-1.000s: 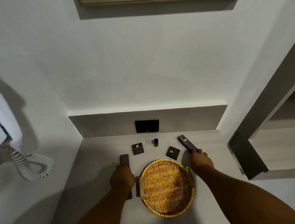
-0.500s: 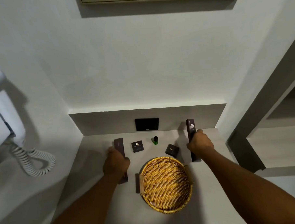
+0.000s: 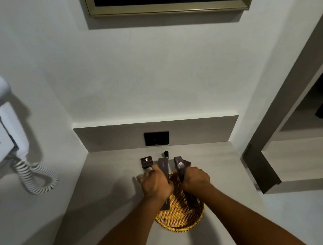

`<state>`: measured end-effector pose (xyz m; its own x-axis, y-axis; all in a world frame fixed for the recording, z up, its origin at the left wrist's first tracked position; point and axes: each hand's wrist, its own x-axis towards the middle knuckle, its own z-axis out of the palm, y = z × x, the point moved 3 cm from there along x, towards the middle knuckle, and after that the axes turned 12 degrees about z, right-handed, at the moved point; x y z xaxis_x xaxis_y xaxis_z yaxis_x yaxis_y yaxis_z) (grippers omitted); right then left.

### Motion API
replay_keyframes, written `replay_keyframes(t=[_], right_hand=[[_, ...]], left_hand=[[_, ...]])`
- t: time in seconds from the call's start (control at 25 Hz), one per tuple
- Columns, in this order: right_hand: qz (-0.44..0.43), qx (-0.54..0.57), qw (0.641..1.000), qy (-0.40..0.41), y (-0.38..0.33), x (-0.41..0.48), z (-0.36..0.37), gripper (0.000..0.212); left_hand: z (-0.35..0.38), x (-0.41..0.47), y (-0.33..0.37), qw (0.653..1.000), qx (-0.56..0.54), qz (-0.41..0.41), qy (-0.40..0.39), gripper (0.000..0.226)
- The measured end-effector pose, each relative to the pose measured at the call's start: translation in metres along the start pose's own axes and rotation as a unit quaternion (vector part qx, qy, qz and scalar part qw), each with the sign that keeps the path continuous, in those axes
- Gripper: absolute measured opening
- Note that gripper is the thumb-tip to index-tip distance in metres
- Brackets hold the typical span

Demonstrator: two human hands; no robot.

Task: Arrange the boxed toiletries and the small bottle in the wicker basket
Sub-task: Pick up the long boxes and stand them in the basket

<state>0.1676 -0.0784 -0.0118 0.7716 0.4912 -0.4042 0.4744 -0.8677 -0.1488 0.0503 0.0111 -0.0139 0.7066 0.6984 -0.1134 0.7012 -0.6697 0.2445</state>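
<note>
Small bottle [image 3: 166,154] stands behind the wicker basket [image 3: 179,221].

Your left hand [image 3: 156,183] and right hand [image 3: 195,180] are both bare, with the backs and knuckles uncovered right up to the grip. Behind each grip the wrist is bare too and runs straight into the forearm. Your left forearm [image 3: 124,225] and right forearm [image 3: 244,211] are uncovered from the wrist to the bottom edge of the view, and each looks wider the further it gets from the grip. The knuckles show as low ridges just behind the grip. Your nails are too small and blurred to make out.
</note>
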Motion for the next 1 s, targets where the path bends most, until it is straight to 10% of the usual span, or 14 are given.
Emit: replay_keyframes(t=[1.0], right_hand=[[0.017, 0.004, 1.000, 0.013, 0.003, -0.006, 0.019, 0.035]], left_hand=[[0.032, -0.005, -0.018, 0.996, 0.065, -0.005, -0.066, 0.098]])
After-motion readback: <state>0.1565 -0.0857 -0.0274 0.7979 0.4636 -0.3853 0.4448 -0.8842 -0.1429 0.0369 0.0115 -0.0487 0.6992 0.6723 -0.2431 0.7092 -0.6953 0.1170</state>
